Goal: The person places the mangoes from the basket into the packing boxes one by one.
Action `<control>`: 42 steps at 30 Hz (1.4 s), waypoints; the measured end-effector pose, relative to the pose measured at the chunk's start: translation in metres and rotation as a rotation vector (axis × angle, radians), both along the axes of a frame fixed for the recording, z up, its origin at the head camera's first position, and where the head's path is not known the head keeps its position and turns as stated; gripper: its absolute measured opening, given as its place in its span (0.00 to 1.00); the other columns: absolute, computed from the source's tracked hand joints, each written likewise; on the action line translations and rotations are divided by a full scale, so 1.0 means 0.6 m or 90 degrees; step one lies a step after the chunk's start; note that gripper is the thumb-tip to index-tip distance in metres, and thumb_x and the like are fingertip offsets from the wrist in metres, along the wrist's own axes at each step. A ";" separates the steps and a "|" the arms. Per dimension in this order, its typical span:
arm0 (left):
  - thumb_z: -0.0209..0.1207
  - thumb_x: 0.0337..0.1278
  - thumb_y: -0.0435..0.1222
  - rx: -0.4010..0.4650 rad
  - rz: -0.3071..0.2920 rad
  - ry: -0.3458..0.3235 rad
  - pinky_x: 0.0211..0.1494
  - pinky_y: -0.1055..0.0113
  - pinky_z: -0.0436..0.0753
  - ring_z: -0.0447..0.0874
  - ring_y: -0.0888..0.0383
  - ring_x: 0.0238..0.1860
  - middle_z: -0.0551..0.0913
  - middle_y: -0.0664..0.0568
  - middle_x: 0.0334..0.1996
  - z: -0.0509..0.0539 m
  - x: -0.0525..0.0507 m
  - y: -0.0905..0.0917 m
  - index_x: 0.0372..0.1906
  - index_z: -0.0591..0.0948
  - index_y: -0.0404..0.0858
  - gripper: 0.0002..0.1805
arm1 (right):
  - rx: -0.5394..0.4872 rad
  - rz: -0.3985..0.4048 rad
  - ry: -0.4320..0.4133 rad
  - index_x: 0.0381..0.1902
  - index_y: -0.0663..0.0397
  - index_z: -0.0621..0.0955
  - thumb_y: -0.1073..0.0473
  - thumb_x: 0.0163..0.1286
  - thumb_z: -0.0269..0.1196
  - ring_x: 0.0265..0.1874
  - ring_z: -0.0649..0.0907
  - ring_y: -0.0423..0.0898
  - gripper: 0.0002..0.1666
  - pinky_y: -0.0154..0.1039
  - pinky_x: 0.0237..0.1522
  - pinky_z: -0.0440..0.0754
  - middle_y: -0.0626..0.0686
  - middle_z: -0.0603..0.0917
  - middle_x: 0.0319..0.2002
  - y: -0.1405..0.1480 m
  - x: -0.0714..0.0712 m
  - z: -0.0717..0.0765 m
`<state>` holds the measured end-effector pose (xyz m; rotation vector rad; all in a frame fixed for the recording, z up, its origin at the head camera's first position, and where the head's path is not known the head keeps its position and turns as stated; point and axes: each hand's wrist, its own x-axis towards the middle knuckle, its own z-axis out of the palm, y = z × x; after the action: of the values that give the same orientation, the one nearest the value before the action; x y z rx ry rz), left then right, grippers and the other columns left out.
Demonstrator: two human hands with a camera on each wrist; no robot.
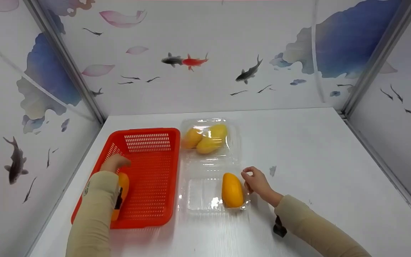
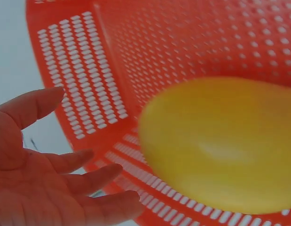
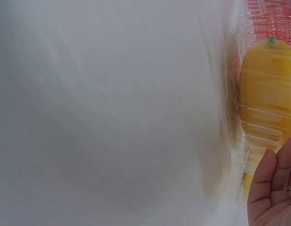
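Observation:
My left hand (image 1: 115, 163) hovers inside the red plastic basket (image 1: 174, 171) with fingers extended. In the left wrist view a yellow mango (image 2: 216, 146) lies beside these fingers, apart from them. The head view shows it partly hidden under my left sleeve. My right hand (image 1: 259, 184), fingers loosely bent, is at the right side of a clear plastic box (image 1: 200, 196). One mango (image 1: 232, 191) lies in the box's right half. In the right wrist view my fingertips (image 3: 265, 162) are by the clear wall; whether they touch it I cannot tell.
Behind the box, more clear plastic packaging (image 1: 234, 142) covers three mangoes (image 1: 209, 144). The basket stands on the left of the white table (image 1: 316, 153), close beside the plastic boxes. Printed wall panels (image 1: 205, 89) enclose the table at the back and both sides.

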<state>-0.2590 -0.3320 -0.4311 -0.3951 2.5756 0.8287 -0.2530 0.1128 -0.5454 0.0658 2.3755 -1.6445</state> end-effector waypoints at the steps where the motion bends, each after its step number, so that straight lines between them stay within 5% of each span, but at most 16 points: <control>1: 0.55 0.55 0.42 0.000 0.013 -0.010 0.57 0.50 0.71 0.69 0.40 0.51 0.69 0.29 0.54 -0.001 0.006 -0.002 0.56 0.67 0.21 0.31 | 0.001 0.000 -0.001 0.47 0.61 0.70 0.58 0.69 0.52 0.08 0.67 0.41 0.14 0.30 0.15 0.71 0.49 0.69 0.11 0.000 0.000 0.000; 3: 0.51 0.56 0.37 0.028 0.061 -0.056 0.62 0.49 0.65 0.65 0.38 0.54 0.64 0.28 0.57 0.014 0.028 0.009 0.58 0.63 0.20 0.29 | 0.003 0.004 -0.001 0.48 0.61 0.69 0.57 0.69 0.52 0.08 0.66 0.41 0.14 0.30 0.15 0.72 0.49 0.69 0.11 0.000 0.000 0.000; 8: 0.52 0.56 0.34 0.098 0.172 -0.107 0.62 0.51 0.66 0.64 0.40 0.54 0.62 0.30 0.59 0.006 0.039 0.013 0.60 0.61 0.23 0.29 | 0.001 0.001 -0.007 0.49 0.61 0.69 0.57 0.69 0.52 0.09 0.67 0.41 0.15 0.30 0.16 0.72 0.49 0.70 0.11 0.001 0.001 0.001; 14: 0.61 0.48 0.30 0.062 0.144 -0.094 0.58 0.50 0.70 0.65 0.41 0.51 0.66 0.33 0.56 -0.009 0.051 0.020 0.56 0.71 0.27 0.27 | 0.013 -0.001 -0.018 0.49 0.59 0.69 0.56 0.69 0.52 0.09 0.67 0.42 0.16 0.31 0.17 0.72 0.49 0.70 0.13 -0.001 0.002 0.001; 15: 0.62 0.46 0.30 0.039 0.118 -0.085 0.56 0.51 0.72 0.66 0.41 0.50 0.67 0.34 0.54 -0.009 0.054 0.021 0.53 0.73 0.27 0.25 | 0.014 -0.001 -0.020 0.49 0.59 0.69 0.56 0.69 0.52 0.10 0.67 0.42 0.16 0.31 0.17 0.72 0.49 0.70 0.13 -0.001 0.002 0.001; 21: 0.66 0.40 0.30 0.031 0.121 -0.035 0.39 0.61 0.74 0.66 0.46 0.41 0.70 0.39 0.42 -0.006 0.068 0.027 0.28 0.78 0.35 0.08 | 0.014 0.002 -0.013 0.49 0.60 0.69 0.56 0.69 0.52 0.10 0.67 0.42 0.16 0.30 0.17 0.72 0.50 0.70 0.13 0.001 0.002 0.001; 23: 0.66 0.40 0.31 0.040 0.141 -0.049 0.38 0.62 0.74 0.66 0.46 0.42 0.69 0.39 0.43 -0.008 0.065 0.028 0.31 0.77 0.34 0.10 | 0.010 0.000 -0.011 0.49 0.60 0.69 0.56 0.69 0.52 0.09 0.67 0.42 0.16 0.30 0.17 0.72 0.50 0.70 0.12 0.001 0.002 0.002; 29: 0.64 0.47 0.36 -0.040 0.068 -0.156 0.52 0.56 0.76 0.70 0.45 0.46 0.71 0.34 0.47 -0.021 0.040 0.020 0.51 0.71 0.24 0.27 | -0.001 -0.004 -0.010 0.48 0.60 0.69 0.57 0.69 0.52 0.08 0.67 0.42 0.15 0.30 0.15 0.73 0.51 0.71 0.12 0.000 0.002 0.001; 33: 0.66 0.44 0.35 0.066 0.206 -0.183 0.50 0.57 0.77 0.70 0.46 0.44 0.70 0.38 0.45 -0.019 0.037 0.018 0.53 0.66 0.27 0.31 | 0.003 -0.009 -0.015 0.48 0.59 0.69 0.56 0.69 0.52 0.09 0.67 0.42 0.15 0.30 0.16 0.72 0.51 0.71 0.13 -0.002 0.002 0.001; 35: 0.69 0.39 0.35 0.151 0.323 -0.181 0.50 0.56 0.77 0.69 0.46 0.46 0.68 0.40 0.47 -0.013 0.042 0.021 0.57 0.62 0.30 0.38 | 0.007 -0.011 -0.017 0.48 0.59 0.69 0.56 0.69 0.52 0.09 0.67 0.42 0.15 0.30 0.16 0.72 0.50 0.71 0.13 -0.002 0.002 0.002; 37: 0.70 0.35 0.36 0.200 0.391 -0.183 0.51 0.54 0.76 0.67 0.45 0.48 0.66 0.40 0.50 -0.006 0.044 0.025 0.59 0.59 0.33 0.44 | 0.010 -0.011 -0.018 0.49 0.59 0.69 0.56 0.69 0.52 0.09 0.67 0.42 0.15 0.30 0.17 0.73 0.51 0.71 0.13 -0.001 0.003 0.002; 40: 0.71 0.33 0.37 0.218 0.406 -0.197 0.53 0.52 0.74 0.65 0.44 0.50 0.64 0.40 0.52 0.009 0.041 0.034 0.61 0.54 0.33 0.49 | 0.014 -0.012 -0.021 0.49 0.58 0.70 0.56 0.69 0.52 0.09 0.67 0.42 0.15 0.30 0.17 0.74 0.51 0.71 0.14 -0.001 0.003 0.002; 42: 0.70 0.35 0.39 0.194 0.358 -0.215 0.53 0.52 0.74 0.65 0.44 0.50 0.64 0.39 0.52 0.021 0.033 0.042 0.61 0.54 0.32 0.48 | 0.016 -0.011 -0.020 0.49 0.58 0.69 0.56 0.69 0.52 0.09 0.68 0.42 0.15 0.30 0.18 0.74 0.51 0.72 0.14 -0.001 0.003 0.002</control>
<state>-0.2393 -0.3068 -0.4188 -1.0857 2.0006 1.1984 -0.2513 0.1121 -0.5445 0.1161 2.3794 -1.6096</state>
